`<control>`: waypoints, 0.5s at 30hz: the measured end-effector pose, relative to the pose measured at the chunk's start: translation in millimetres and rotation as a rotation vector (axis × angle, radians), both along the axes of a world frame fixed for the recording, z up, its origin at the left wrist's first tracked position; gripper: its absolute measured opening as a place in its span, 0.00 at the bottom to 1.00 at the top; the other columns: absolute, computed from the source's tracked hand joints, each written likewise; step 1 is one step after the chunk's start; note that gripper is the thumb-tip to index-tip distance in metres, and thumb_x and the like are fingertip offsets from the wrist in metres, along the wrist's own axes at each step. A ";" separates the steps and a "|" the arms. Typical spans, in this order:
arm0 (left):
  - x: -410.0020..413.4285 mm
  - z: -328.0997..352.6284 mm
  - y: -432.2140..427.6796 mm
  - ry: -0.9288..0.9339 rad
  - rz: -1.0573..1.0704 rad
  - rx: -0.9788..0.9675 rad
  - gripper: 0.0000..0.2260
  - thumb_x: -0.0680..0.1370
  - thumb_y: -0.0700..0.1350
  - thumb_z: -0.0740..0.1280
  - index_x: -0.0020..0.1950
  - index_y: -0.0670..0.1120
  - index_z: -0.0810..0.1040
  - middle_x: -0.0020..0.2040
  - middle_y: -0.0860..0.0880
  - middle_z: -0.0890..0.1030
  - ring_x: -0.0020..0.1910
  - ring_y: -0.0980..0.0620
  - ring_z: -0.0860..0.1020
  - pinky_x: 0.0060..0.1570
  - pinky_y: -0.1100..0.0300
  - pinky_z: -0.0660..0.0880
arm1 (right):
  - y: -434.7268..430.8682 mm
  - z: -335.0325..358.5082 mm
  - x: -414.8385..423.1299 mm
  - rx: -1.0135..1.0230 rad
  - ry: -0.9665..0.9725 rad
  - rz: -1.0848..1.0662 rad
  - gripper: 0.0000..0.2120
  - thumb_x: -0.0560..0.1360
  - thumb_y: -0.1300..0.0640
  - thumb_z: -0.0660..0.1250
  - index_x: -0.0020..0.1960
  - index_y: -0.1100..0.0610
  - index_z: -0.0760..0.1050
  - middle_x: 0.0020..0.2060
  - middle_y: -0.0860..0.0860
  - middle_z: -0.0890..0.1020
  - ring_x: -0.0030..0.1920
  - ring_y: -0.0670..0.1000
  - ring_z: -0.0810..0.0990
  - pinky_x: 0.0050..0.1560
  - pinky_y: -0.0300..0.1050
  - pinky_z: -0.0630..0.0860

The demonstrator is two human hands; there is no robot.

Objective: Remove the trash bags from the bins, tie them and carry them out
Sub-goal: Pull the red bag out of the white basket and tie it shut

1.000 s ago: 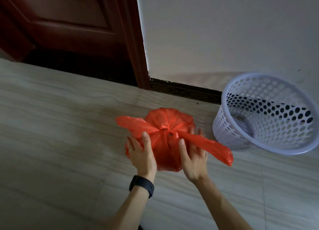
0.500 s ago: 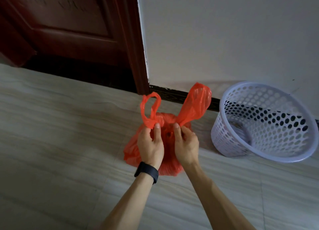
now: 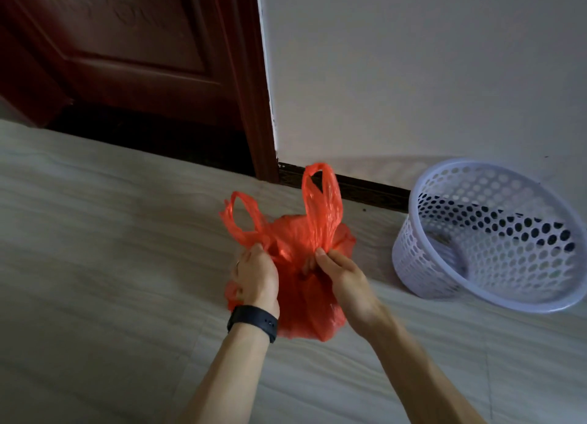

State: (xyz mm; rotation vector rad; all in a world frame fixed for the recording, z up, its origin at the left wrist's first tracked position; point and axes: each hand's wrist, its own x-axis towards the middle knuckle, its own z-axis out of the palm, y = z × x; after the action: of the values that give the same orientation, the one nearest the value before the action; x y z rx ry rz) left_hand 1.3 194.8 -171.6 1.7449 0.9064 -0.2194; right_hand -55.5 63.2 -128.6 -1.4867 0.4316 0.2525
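A red plastic trash bag point(image 3: 305, 303) stands on the pale floor in front of me, its two handle loops sticking up. My left hand point(image 3: 255, 277), with a black band on the wrist, pinches the base of the left loop. My right hand point(image 3: 341, 279) pinches the base of the taller right loop. To the right, a white perforated bin point(image 3: 495, 236) stands on the floor, tilted toward me, with no bag in it.
A dark red wooden door point(image 3: 127, 58) and its frame fill the upper left. A white wall point(image 3: 413, 58) with a dark baseboard runs behind the bag and bin. Bare floor spreads to the left and near me.
The handles, first spread sideways across the bag, have been lifted upright. My hands have since moved slightly apart, drawing the two loops away from each other.
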 end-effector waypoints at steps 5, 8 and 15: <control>-8.9 -18.3 16.1 0.082 0.028 0.164 0.20 0.78 0.52 0.55 0.58 0.43 0.80 0.63 0.40 0.78 0.63 0.36 0.73 0.64 0.43 0.69 | 1.7 -22.3 -26.6 -0.019 0.074 0.057 0.17 0.83 0.55 0.62 0.37 0.53 0.79 0.38 0.46 0.85 0.41 0.42 0.79 0.49 0.39 0.72; -20.3 -23.9 25.8 0.093 -0.041 0.235 0.20 0.76 0.57 0.55 0.50 0.47 0.81 0.62 0.41 0.79 0.63 0.36 0.73 0.65 0.39 0.68 | -4.5 -32.2 -37.9 0.004 0.140 -0.018 0.17 0.82 0.55 0.62 0.36 0.54 0.79 0.35 0.46 0.85 0.40 0.43 0.80 0.49 0.37 0.72; -37.8 11.9 9.7 -0.587 -0.497 0.348 0.22 0.80 0.57 0.53 0.38 0.43 0.73 0.36 0.48 0.74 0.43 0.45 0.74 0.47 0.54 0.68 | 17.4 -32.0 -7.2 -0.362 0.086 0.030 0.18 0.81 0.45 0.61 0.37 0.53 0.76 0.33 0.48 0.83 0.37 0.50 0.81 0.45 0.50 0.78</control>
State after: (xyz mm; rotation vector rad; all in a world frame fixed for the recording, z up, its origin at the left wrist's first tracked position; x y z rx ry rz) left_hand -36.5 204.4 -159.7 2.1720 0.0754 0.1410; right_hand -62.7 80.6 -160.6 -1.8425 0.5446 0.2729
